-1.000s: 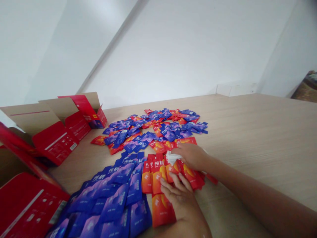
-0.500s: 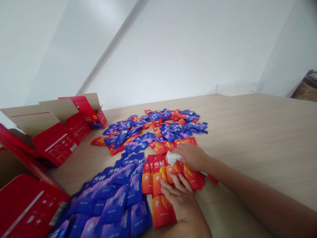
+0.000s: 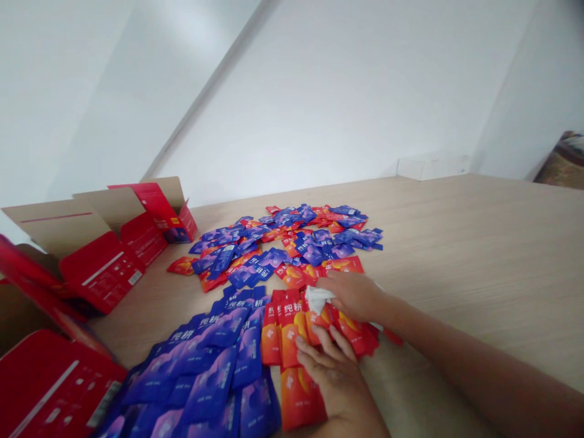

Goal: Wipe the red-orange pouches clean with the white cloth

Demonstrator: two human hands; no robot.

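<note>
My right hand (image 3: 354, 295) is closed on a crumpled white tissue (image 3: 318, 298), which lies against the red-orange sachets (image 3: 292, 325). Below it, my left hand (image 3: 336, 372) rests with fingers stretched out on the same sachets. These overlap in a row, standing upright in print direction, and partly hide under both hands. Beside them on the left spreads a layered array of blue-purple sachets (image 3: 201, 365). Farther back lies a loose, mixed heap of blue and red sachets (image 3: 274, 234).
Open red cartons (image 3: 103, 267) with raised brown flaps line the left side of the wooden table (image 3: 456, 243). At the back right, a white box (image 3: 431, 165) stands against the pale wall. Something brown and patterned (image 3: 561, 161) shows at the far right.
The view has tilted slightly, so the sachets appear a little lower. Both hands keep nearly the same place, the left on the sachets and the right holding the tissue.
</note>
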